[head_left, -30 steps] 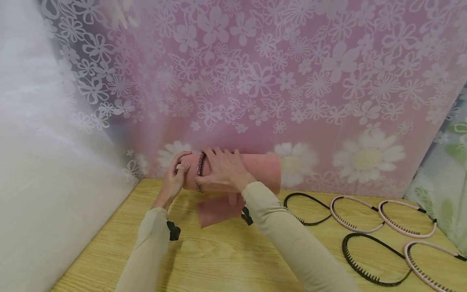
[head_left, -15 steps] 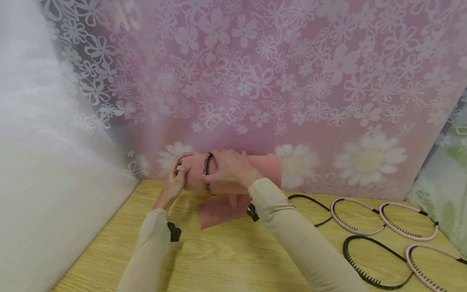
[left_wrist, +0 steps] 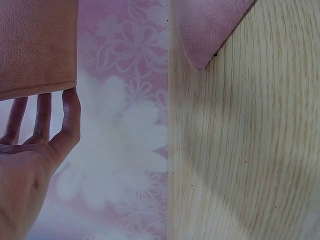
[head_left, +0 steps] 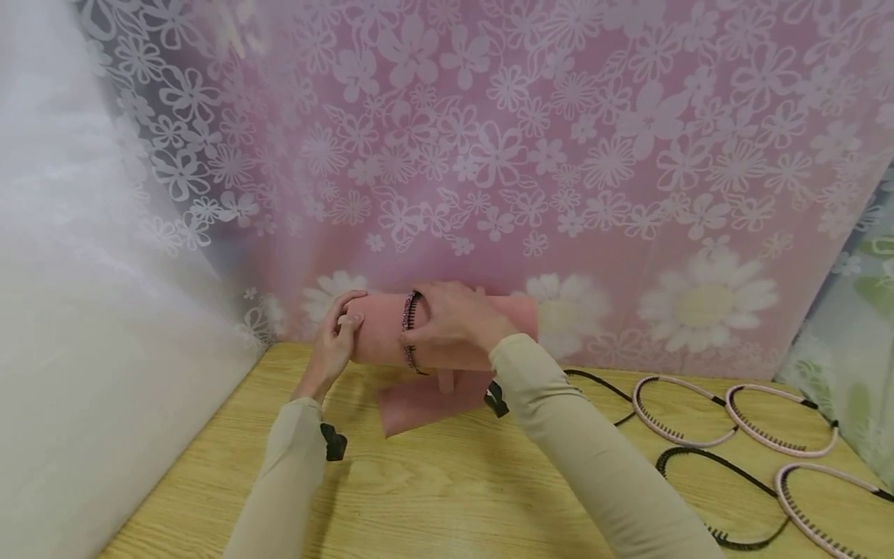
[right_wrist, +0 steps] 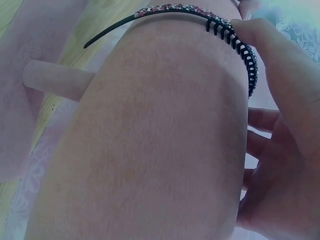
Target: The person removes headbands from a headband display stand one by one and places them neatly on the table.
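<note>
A pink, velvety display stand (head_left: 380,330) has a thick horizontal roll on a short post above a flat base (head_left: 412,407). My left hand (head_left: 331,341) grips the roll's left end, thumb in front; the left wrist view shows fingers at the rim of the roll (left_wrist: 37,45). Around the roll sits a black toothed headband (head_left: 407,313) studded with sparkly pink and silver stones. My right hand (head_left: 461,317) holds it from the right side. In the right wrist view the thumb touches the headband (right_wrist: 172,8), and the other fingers are partly hidden behind the roll.
Several headbands lie on the wooden table (head_left: 419,497) at the right, including a pink one (head_left: 646,411) and a black one (head_left: 729,458), the latter partly covered by my right sleeve. A flowered pink curtain (head_left: 489,178) hangs just behind the stand; white sheeting (head_left: 126,349) borders the left.
My right hand has slid the sparkly headband rightward along the roll, away from its left end. The left hand keeps its grip on that end, and the stand stays in place.
</note>
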Demonstrator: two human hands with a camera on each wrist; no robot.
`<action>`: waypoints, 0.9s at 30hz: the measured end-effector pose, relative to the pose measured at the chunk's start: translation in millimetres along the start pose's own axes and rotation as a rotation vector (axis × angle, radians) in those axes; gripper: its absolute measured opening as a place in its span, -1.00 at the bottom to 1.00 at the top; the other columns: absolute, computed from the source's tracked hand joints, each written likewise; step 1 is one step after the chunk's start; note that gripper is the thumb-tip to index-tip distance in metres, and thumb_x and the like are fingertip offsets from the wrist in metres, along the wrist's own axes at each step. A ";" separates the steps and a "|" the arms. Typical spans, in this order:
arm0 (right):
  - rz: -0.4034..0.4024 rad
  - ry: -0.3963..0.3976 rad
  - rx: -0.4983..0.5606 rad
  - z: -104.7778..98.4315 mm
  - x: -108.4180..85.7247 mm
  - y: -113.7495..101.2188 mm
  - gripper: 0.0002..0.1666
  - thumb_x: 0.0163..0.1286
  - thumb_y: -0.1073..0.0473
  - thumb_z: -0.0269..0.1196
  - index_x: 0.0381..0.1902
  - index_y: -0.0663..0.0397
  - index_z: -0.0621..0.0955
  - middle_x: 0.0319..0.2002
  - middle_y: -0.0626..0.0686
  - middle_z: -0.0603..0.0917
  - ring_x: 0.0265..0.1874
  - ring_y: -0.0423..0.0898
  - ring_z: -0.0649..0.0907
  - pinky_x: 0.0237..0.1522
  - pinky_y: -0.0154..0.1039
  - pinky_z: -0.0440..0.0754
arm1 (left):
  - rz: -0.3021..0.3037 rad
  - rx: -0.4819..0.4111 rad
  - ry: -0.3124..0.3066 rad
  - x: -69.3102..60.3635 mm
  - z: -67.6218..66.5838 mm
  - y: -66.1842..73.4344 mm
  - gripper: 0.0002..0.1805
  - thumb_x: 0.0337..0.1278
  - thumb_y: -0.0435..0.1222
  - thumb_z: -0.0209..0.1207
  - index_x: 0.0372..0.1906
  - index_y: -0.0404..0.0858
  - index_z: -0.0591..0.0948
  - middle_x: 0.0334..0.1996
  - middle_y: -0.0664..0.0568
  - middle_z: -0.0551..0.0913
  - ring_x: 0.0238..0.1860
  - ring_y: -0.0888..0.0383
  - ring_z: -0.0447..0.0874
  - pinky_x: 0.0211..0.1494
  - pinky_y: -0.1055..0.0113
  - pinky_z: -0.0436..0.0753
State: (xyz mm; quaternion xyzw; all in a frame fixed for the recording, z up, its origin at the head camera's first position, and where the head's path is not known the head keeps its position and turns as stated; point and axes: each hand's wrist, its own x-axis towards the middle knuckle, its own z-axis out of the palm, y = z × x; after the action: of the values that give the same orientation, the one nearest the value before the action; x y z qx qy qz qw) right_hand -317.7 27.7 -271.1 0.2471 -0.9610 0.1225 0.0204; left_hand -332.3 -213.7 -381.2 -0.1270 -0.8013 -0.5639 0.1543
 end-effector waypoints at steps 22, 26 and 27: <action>0.010 -0.009 -0.008 -11.1 -16.7 17.2 0.01 0.14 -0.45 0.34 0.47 -0.23 0.39 0.41 -0.08 0.51 0.38 0.06 0.49 0.35 0.27 0.39 | 0.012 -0.014 0.000 2.4 0.0 -2.1 -0.49 0.57 0.05 -0.05 0.48 0.08 0.38 0.29 -0.08 0.48 0.01 -0.10 0.66 -0.03 0.11 0.65; -0.001 -0.016 -0.005 -11.9 -20.2 20.5 0.00 0.16 -0.43 0.34 0.47 -0.18 0.39 0.39 -0.06 0.52 0.38 0.04 0.49 0.40 0.16 0.41 | 0.008 -0.014 -0.003 1.8 -0.2 -2.6 -0.49 0.57 0.05 -0.05 0.49 0.08 0.38 0.30 -0.09 0.48 0.04 -0.14 0.65 -0.02 0.08 0.65; -0.001 -0.016 -0.002 -11.9 -21.4 21.6 -0.02 0.16 -0.43 0.34 0.45 -0.17 0.41 0.37 -0.06 0.54 0.36 0.03 0.51 0.39 0.11 0.43 | 0.004 -0.013 -0.005 1.6 0.1 -2.3 -0.49 0.57 0.05 -0.05 0.49 0.09 0.38 0.30 -0.09 0.48 0.05 -0.14 0.65 -0.01 0.08 0.65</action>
State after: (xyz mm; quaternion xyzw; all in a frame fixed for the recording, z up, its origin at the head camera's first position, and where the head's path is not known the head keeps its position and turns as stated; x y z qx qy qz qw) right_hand -309.5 59.0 -266.6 0.2488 -0.9611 0.1196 0.0132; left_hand -334.7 -214.3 -382.6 -0.1310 -0.7978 -0.5684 0.1527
